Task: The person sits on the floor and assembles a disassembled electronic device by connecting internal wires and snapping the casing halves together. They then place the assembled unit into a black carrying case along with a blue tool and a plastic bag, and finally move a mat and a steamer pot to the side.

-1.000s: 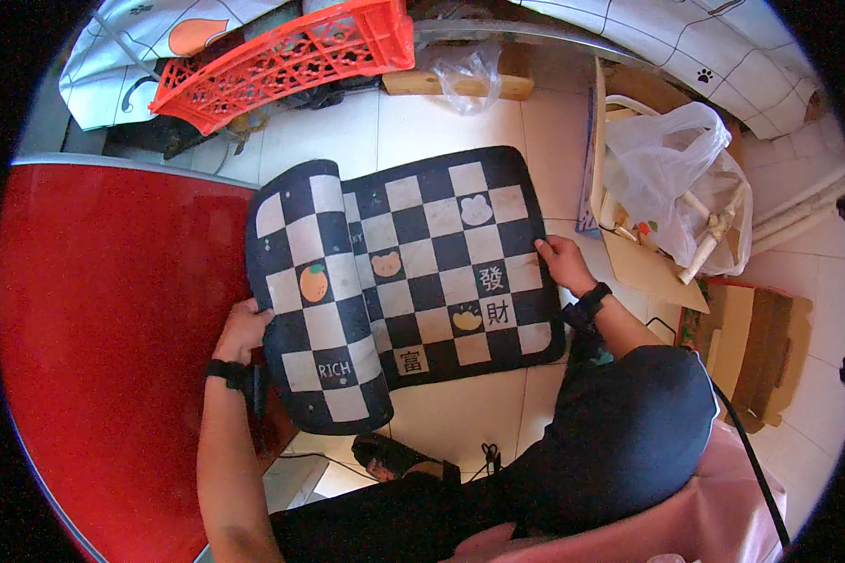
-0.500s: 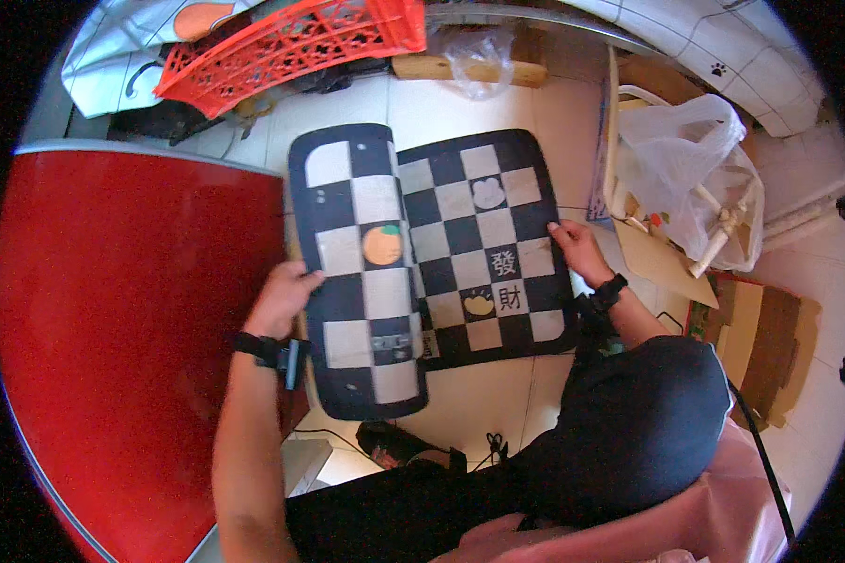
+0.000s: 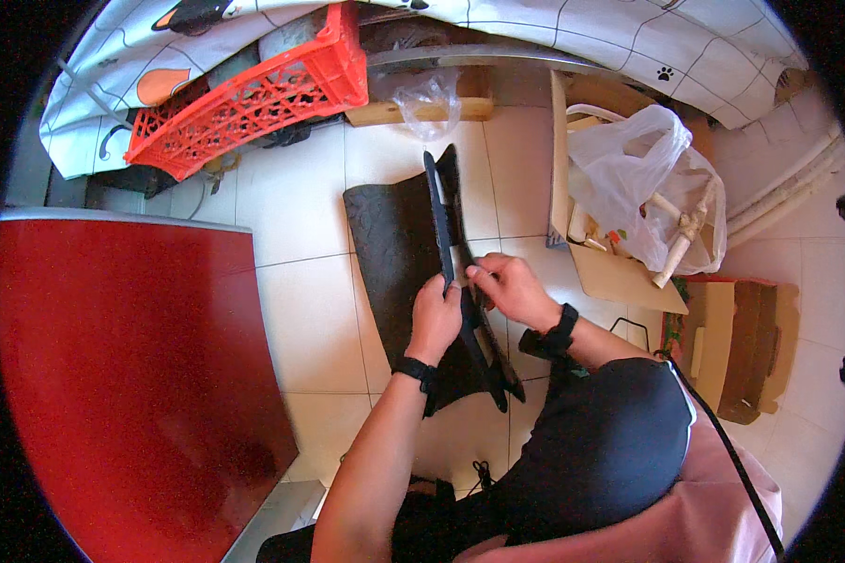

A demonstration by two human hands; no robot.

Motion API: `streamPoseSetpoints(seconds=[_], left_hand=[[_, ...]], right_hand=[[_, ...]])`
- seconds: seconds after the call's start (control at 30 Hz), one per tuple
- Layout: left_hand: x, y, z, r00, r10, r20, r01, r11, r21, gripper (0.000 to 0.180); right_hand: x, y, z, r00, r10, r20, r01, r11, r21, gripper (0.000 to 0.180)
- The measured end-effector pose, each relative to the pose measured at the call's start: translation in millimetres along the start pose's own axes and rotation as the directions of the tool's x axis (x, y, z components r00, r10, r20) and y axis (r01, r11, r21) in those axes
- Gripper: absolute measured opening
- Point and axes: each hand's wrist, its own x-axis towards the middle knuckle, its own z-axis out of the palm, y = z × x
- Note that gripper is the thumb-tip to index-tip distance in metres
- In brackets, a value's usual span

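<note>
A floor mat (image 3: 381,246) hangs folded between my hands over the tiles. Its dark underside faces left, and its two edges stand close together, nearly upright, with only slivers of the checkered face showing between them. My left hand (image 3: 437,317) grips the nearer edge, fingers closed and thumb on top. On the other edge, a little farther right, my right hand (image 3: 510,288) pinches the mat between thumb and fingers. Both wrists wear black bands. Most of the printed pattern is hidden inside the fold.
A red glossy panel (image 3: 131,347) fills the left side. At the back stands a red plastic crate (image 3: 253,103). To the right are a cardboard box (image 3: 620,272) with a clear plastic bag (image 3: 629,155) and a second open cardboard box (image 3: 756,352). My dark-clad knee (image 3: 601,441) is near right.
The mat, half open with its checkered face up before, is now folded with its dark underside showing. My left hand has moved right, and both hands have come close together.
</note>
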Motion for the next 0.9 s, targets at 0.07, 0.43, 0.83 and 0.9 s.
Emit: streamPoseSetpoints(seconds=[0.07,0.43,0.83,0.9], left_hand=[[-2,3,0,1.000,-0.019,0.015,0.019,0.999,0.040,0.030],[-9,-4,-28,0.995,-0.089,0.044,0.091,0.995,-0.031,0.035],[-5,16,-39,0.953,-0.214,0.216,0.300,0.784,-0.544,0.046],[-9,14,-41,0.942,-0.249,0.226,0.335,0.748,-0.572,0.045]], right_hand=[[1,-4,10,1.000,-0.011,0.020,0.012,1.000,-0.011,0.032],[5,37,18,0.978,-0.093,0.187,0.042,0.965,0.260,0.035],[-6,9,11,0.965,-0.061,0.257,0.025,0.990,0.141,0.091],[-6,8,11,0.961,-0.070,0.267,0.030,0.988,0.151,0.091]])
